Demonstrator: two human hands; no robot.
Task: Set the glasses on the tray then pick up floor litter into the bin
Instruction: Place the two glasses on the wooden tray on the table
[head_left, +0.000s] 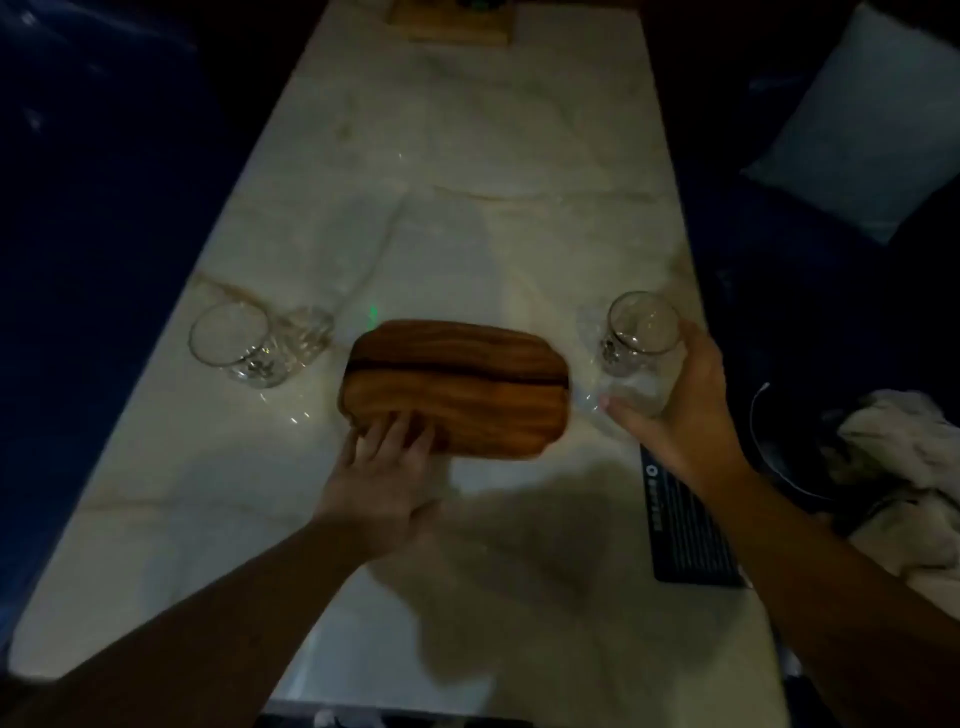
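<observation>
A brown wooden tray (457, 382) lies in the middle of a pale marble table (467, 182). My left hand (384, 467) rests flat on the tray's near left corner, fingers spread. My right hand (680, 415) is wrapped around a clear glass (641, 340) to the right of the tray, near the table's right edge. Left of the tray stands a second clear glass (234, 340), with what looks like another glass (309, 332) right behind it. No floor litter or bin can be made out in the dim light.
A dark flat card (691, 535) lies on the table's right edge under my right forearm. A wooden board (452, 23) sits at the far end. Dark blue seating flanks the table, with a pale cushion (872, 130) and crumpled cloth (904, 457) at right.
</observation>
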